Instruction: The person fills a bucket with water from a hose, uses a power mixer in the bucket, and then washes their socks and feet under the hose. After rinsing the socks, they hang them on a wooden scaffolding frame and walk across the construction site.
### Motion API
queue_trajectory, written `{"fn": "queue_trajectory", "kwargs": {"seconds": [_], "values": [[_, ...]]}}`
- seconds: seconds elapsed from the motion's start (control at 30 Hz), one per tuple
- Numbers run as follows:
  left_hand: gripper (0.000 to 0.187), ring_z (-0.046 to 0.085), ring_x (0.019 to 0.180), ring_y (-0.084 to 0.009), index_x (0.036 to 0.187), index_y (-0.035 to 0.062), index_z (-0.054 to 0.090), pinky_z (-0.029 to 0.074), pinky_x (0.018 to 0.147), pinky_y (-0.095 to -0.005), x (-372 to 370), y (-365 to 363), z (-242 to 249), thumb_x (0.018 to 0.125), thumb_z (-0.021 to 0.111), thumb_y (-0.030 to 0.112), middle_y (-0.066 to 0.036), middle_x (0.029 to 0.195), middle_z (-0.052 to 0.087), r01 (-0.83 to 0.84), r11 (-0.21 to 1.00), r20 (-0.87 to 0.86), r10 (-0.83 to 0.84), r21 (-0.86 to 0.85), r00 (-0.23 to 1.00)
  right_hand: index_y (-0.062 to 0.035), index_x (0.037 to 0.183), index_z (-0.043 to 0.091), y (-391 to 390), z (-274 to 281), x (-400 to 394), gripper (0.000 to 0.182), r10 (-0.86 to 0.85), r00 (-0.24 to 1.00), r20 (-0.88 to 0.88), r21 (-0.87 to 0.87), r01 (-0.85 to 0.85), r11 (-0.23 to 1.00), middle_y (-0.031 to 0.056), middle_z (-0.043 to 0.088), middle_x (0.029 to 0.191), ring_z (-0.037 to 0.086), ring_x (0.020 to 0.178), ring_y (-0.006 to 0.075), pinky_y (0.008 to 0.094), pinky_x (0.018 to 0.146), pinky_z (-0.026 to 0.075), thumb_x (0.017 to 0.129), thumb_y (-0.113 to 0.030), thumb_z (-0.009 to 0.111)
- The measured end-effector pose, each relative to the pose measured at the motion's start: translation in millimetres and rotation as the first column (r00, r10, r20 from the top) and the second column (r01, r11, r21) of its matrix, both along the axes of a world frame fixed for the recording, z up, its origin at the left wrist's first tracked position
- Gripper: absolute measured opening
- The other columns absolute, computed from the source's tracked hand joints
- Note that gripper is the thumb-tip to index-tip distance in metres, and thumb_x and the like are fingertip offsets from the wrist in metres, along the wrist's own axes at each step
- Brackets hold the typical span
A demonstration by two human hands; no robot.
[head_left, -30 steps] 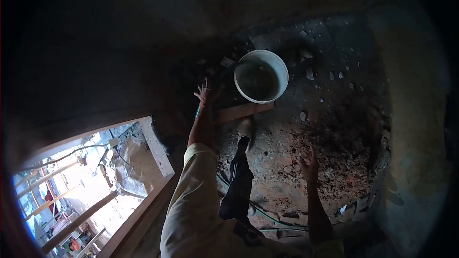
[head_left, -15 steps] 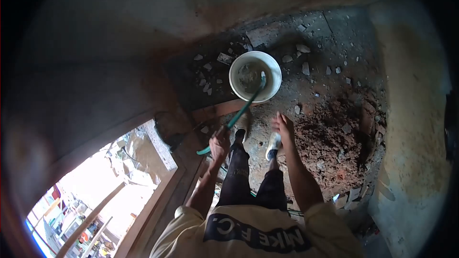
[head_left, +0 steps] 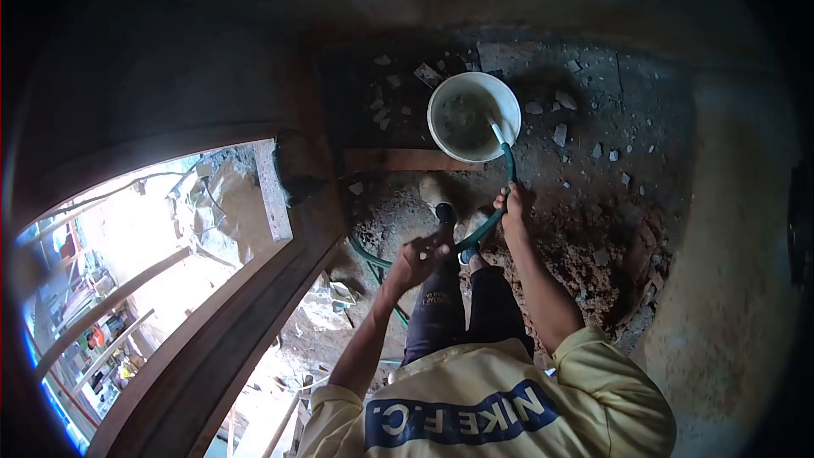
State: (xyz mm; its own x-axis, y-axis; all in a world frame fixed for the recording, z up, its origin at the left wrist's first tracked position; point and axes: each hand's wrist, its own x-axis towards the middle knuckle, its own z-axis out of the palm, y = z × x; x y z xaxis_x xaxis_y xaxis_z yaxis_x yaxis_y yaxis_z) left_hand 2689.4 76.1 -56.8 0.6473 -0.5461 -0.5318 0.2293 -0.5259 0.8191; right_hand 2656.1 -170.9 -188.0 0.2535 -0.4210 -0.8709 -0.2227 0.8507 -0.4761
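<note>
A white bucket (head_left: pixel 435 125) with cloudy water in it stands on the floor ahead of me. A green hose (head_left: pixel 511 163) reaches into it, its pale end piece (head_left: pixel 497 131) at the water by the right side. My right hand (head_left: pixel 512 202) is closed around the hose just short of the bucket. Lower and to the left, my left hand (head_left: pixel 414 263) is at the hose with its fingers curled; the hose runs in at one side of the hand and out at the other. Part of that grip is hidden from above.
A reddish plank or ledge (head_left: pixel 411 159) lies just before the bucket. Broken chips (head_left: pixel 560 135) are scattered over the floor, and loose reddish soil (head_left: pixel 585 250) is heaped to the right. At left, a wooden frame (head_left: pixel 212 348) borders a bright opening. My shoes (head_left: pixel 434 191) are close to the plank.
My right hand, which was free beside the hose, has taken hold of it. The left hand sits farther back along the hose. The hose now bends into the bucket from the right.
</note>
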Motion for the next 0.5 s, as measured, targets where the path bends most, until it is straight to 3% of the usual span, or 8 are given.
{"fn": "queue_trajectory", "kwargs": {"seconds": [0.1, 0.17, 0.27, 0.3, 0.33, 0.43, 0.47, 0.5], "values": [[0.051, 0.064, 0.084, -0.016, 0.102, -0.0038, 0.063, 0.05, 0.072, -0.0307, 52, -19, -71, 0.091, 0.054, 0.045, -0.012, 0.089, 0.068, -0.173, 0.985, -0.14, 0.169, -0.018, 0.976, -0.0084, 0.088, 0.047, 4, 15, -12, 0.012, -0.03, 0.999, -0.026, -0.009, 0.03, 1.0, 0.0028, 0.045, 0.074, 0.041, 0.049, 0.0111, 0.0263, 0.041, 0.035, 0.095, -0.018, 0.048], [0.054, 0.064, 0.083, -0.02, 0.104, -0.0042, 0.062, 0.05, 0.074, -0.0322, 88, -52, -118, 0.092, 0.052, 0.048, -0.012, 0.092, 0.067, -0.469, 0.877, -0.511, 0.358, -0.103, 0.782, -0.0097, 0.089, 0.047, 10, 37, -22, 0.012, 0.024, 1.0, -0.014, -0.072, -0.025, 0.997, 0.0022, 0.046, 0.075, 0.042, 0.049, 0.0109, 0.0257, 0.041, 0.036, 0.095, -0.02, 0.048], [0.053, 0.064, 0.087, -0.0253, 0.116, -0.0008, 0.056, 0.051, 0.079, -0.0367, 118, -98, -244, 0.092, 0.053, 0.047, -0.013, 0.101, 0.065, -0.536, 0.821, -0.649, 0.299, -0.199, 0.7, -0.0078, 0.086, 0.049, 23, 108, -10, 0.019, 0.129, 0.991, 0.039, -0.197, -0.119, 0.973, 0.002, 0.048, 0.07, 0.045, 0.045, 0.0102, 0.0253, 0.038, 0.035, 0.095, -0.025, 0.051], [0.052, 0.062, 0.094, -0.0262, 0.116, 0.0012, 0.055, 0.05, 0.082, -0.0405, 121, -117, -282, 0.091, 0.054, 0.047, -0.015, 0.108, 0.061, -0.602, 0.778, -0.694, 0.334, -0.179, 0.638, -0.0072, 0.083, 0.049, 25, 117, -12, 0.021, 0.233, 0.969, -0.08, -0.256, -0.246, 0.935, 0.0015, 0.047, 0.065, 0.044, 0.041, 0.0093, 0.0241, 0.035, 0.032, 0.095, -0.025, 0.052], [0.051, 0.06, 0.101, -0.0271, 0.117, 0.0031, 0.054, 0.049, 0.085, -0.0443, 126, -137, -314, 0.091, 0.055, 0.047, -0.017, 0.116, 0.058, -0.667, 0.729, -0.736, 0.365, -0.155, 0.571, -0.0061, 0.081, 0.049, 25, 119, -20, 0.024, 0.185, 0.982, -0.042, -0.109, -0.188, 0.976, 0.001, 0.045, 0.06, 0.044, 0.039, 0.0082, 0.0235, 0.033, 0.031, 0.095, -0.025, 0.052], [0.046, 0.06, 0.099, -0.0302, 0.115, 0.003, 0.053, 0.047, 0.088, -0.049, 129, -195, -380, 0.091, 0.056, 0.042, -0.017, 0.113, 0.059, -0.782, 0.618, -0.838, 0.386, -0.074, 0.385, -0.0087, 0.09, 0.05, 42, 140, -32, 0.018, 0.177, 0.971, -0.159, -0.008, -0.181, 0.984, -0.0005, 0.046, 0.067, 0.041, 0.04, 0.0075, 0.0242, 0.035, 0.032, 0.094, -0.026, 0.052], [0.042, 0.061, 0.095, -0.032, 0.116, 0.0018, 0.051, 0.049, 0.085, -0.0479, 126, -209, -393, 0.091, 0.059, 0.035, -0.017, 0.108, 0.06, -0.838, 0.484, -0.893, 0.217, -0.252, 0.394, -0.0087, 0.093, 0.049, 44, 152, -26, 0.017, 0.203, 0.964, -0.171, 0.013, -0.204, 0.979, -0.0002, 0.047, 0.071, 0.041, 0.041, 0.0081, 0.0245, 0.037, 0.034, 0.095, -0.025, 0.051], [0.042, 0.061, 0.095, -0.032, 0.116, 0.0018, 0.051, 0.049, 0.085, -0.0479, 120, -221, -415, 0.091, 0.059, 0.035, -0.017, 0.108, 0.06, -0.844, 0.478, -0.898, 0.218, -0.243, 0.382, -0.0059, 0.107, 0.049, 48, 153, -34, 0.024, 0.241, 0.957, -0.162, 0.015, -0.242, 0.97, 0.001, 0.044, 0.076, 0.043, 0.04, 0.0071, 0.0237, 0.035, 0.034, 0.096, -0.027, 0.048]]}}
